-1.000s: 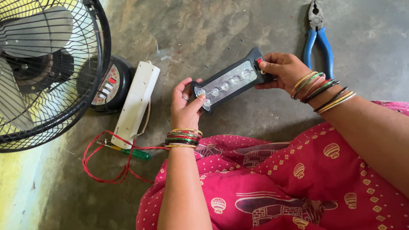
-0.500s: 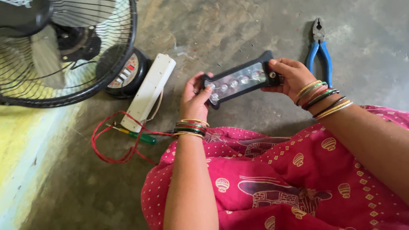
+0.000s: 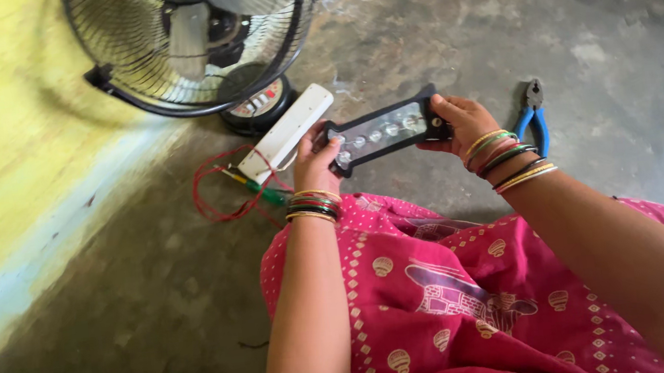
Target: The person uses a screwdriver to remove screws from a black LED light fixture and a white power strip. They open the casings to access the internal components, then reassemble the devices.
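A black rectangular light bar (image 3: 385, 130) with a clear front and a row of small round lamps is held level above the floor, in front of my pink-clothed lap. My left hand (image 3: 315, 162) grips its left end, thumb on the front face. Gripping the right end is my right hand (image 3: 462, 123). Both wrists carry several coloured bangles. Just left of the light bar a white oblong box (image 3: 286, 132) lies on the floor, close to my left hand.
A black table fan (image 3: 191, 43) with a wire cage stands at the upper left beside a yellow wall (image 3: 8, 143). Red wires (image 3: 217, 196) and a green-handled tool (image 3: 256, 189) lie by the white box. Blue-handled pliers (image 3: 534, 113) rest on the concrete floor at the right.
The view has swung right and down, so the fan and the box now sit nearer the top centre. Both hands keep their hold on the light bar.
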